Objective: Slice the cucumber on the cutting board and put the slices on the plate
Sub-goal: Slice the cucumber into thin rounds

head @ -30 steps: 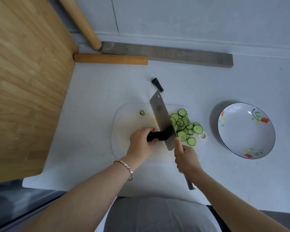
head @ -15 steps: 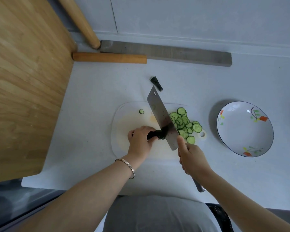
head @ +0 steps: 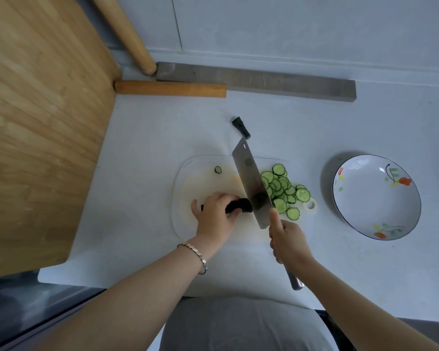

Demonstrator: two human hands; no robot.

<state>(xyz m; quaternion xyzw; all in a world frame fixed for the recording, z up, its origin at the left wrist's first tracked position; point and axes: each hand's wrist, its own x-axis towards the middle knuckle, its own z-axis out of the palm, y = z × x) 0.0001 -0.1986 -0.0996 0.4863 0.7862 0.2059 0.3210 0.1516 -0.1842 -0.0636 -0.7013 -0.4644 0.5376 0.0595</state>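
Observation:
On the pale cutting board (head: pixel 203 178) my left hand (head: pixel 214 214) grips the short dark remainder of the cucumber (head: pixel 238 206). My right hand (head: pixel 288 240) holds the handle of a steel cleaver (head: pixel 251 183), index finger stretched along the blade, which stands against the cucumber's cut end. Several green slices (head: pixel 284 191) lie heaped right of the blade. One small slice (head: pixel 218 170) lies apart at the board's far left. The white flower-patterned plate (head: pixel 376 196) sits to the right with nothing on it.
A dark cucumber end piece (head: pixel 241 127) lies on the white counter beyond the board. A wooden board (head: pixel 36 122) fills the left. A wooden stick (head: pixel 170 89), a grey bar (head: pixel 259 81) and a rolling pin (head: pixel 127 34) lie at the back.
The cleaver has gone down and up in slicing strokes on the cucumber, and the piece in my left hand has grown slightly shorter. My view has shifted a little.

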